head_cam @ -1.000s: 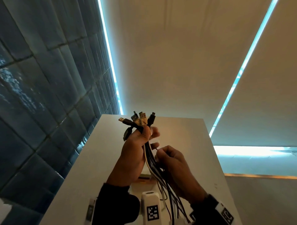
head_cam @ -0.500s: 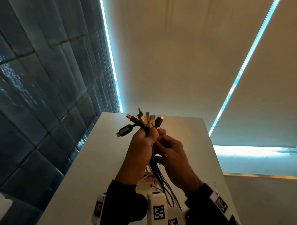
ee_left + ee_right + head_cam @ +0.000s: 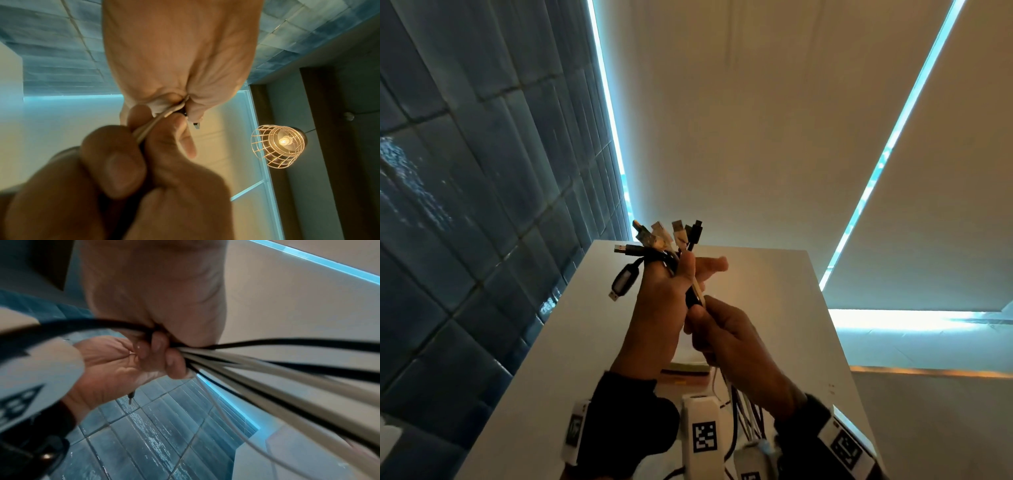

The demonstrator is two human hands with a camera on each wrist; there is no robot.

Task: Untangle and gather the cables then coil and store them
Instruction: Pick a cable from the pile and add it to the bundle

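Both hands [image 3: 690,310] grip the cables [image 3: 666,241] above the table [image 3: 774,291].

black and off-white cables [image 3: 690,270], silver plug tips, white table [image 3: 774,308], dark blue tiled wall [image 3: 465,205], beige blinds [image 3: 739,120], black sleeves [image 3: 626,421], black-and-white square-code tags [image 3: 703,435], gold wire lamp [image 3: 278,146]

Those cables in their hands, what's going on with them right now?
A person is gathering a bundle of cables above a white table. The left hand grips the bundle just under the plug ends, which fan out above the fist. The right hand holds the same cables lower down, their loose lengths hanging below. Nothing is coiled yet.
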